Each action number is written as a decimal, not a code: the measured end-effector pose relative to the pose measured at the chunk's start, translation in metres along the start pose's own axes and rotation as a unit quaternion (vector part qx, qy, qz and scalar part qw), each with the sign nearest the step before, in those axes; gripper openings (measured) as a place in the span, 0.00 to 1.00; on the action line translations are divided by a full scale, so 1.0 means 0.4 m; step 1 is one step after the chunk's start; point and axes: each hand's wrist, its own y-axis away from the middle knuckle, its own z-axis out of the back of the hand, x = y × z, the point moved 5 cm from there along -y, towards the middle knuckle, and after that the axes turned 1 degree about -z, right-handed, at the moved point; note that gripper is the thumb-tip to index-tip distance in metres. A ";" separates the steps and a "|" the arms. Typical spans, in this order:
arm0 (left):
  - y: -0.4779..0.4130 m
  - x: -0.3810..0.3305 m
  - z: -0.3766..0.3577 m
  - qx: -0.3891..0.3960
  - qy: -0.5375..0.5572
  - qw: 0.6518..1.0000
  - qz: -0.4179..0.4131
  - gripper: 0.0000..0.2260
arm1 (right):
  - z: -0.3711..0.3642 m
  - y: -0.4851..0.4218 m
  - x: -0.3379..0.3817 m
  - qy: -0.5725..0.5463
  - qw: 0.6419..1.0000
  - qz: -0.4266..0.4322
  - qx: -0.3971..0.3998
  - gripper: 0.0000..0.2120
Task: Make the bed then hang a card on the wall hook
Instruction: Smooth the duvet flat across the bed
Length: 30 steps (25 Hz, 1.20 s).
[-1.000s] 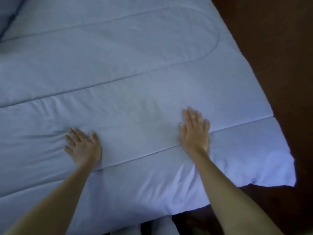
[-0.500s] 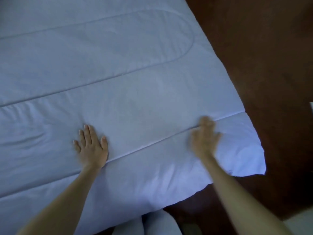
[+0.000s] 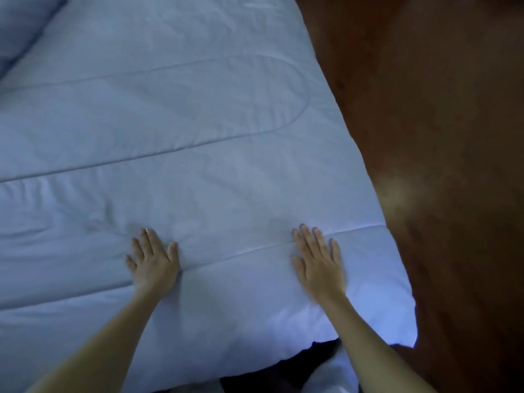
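A pale blue quilted duvet (image 3: pixel 175 154) covers the bed and fills most of the view, with curved stitch lines across it. My left hand (image 3: pixel 154 260) lies flat on it, fingers spread, near the stitched seam by the front edge. My right hand (image 3: pixel 319 262) presses flat on the same seam, close to the duvet's right front corner (image 3: pixel 397 316). Both hands hold nothing. Small creases show left of my left hand. No card or wall hook is in view.
A pillow (image 3: pixel 19 26) shows at the top left corner. Dark reddish-brown floor (image 3: pixel 439 165) runs along the bed's right side. My legs in light clothing (image 3: pixel 326 375) stand at the bed's front edge.
Both hands slid across the duvet: the left moved rightward along the seam, the right swept toward the right corner and back. The view shifted as my head moved.
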 end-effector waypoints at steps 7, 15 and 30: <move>0.295 -0.341 -0.156 0.074 -0.018 0.997 0.004 0.36 | 0.152 -0.094 -0.458 0.034 0.976 -0.112 0.186 0.28; 0.439 -0.361 -0.215 0.096 -0.032 0.994 -0.047 0.58 | 0.090 -0.073 0.018 0.078 0.916 0.334 0.209 0.31; 0.474 -0.485 -0.223 0.041 0.039 0.984 0.171 0.52 | 0.135 -0.208 -0.029 0.109 0.845 0.465 0.241 0.30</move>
